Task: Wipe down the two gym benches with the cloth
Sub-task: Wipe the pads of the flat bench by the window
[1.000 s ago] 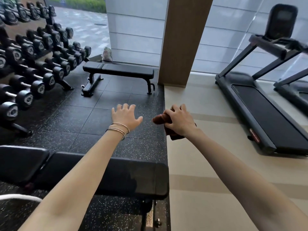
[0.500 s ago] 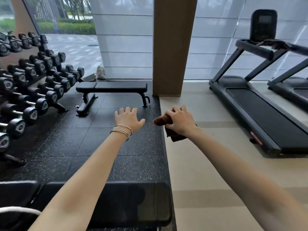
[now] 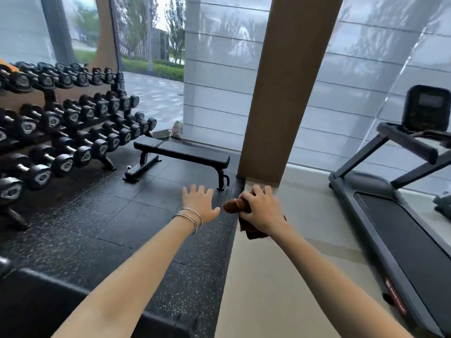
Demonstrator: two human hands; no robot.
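- Head view: your right hand [image 3: 261, 211] grips the bunched brown cloth [image 3: 234, 206] in mid-air; your left hand [image 3: 199, 203] is empty, fingers spread.
- Over the last second the near bench [image 3: 36, 303] drops to the frame's bottom and the far bench [image 3: 185, 152] centres.
- Likely you're heading to the far bench; the cloth touches neither.

The person is heading toward the far bench [image 3: 185, 152], leaving the near bench [image 3: 36, 306] behind, with the left hand [image 3: 200, 203] and the right hand [image 3: 261, 211] gripping the cloth [image 3: 233, 206] drawing nearer to it.
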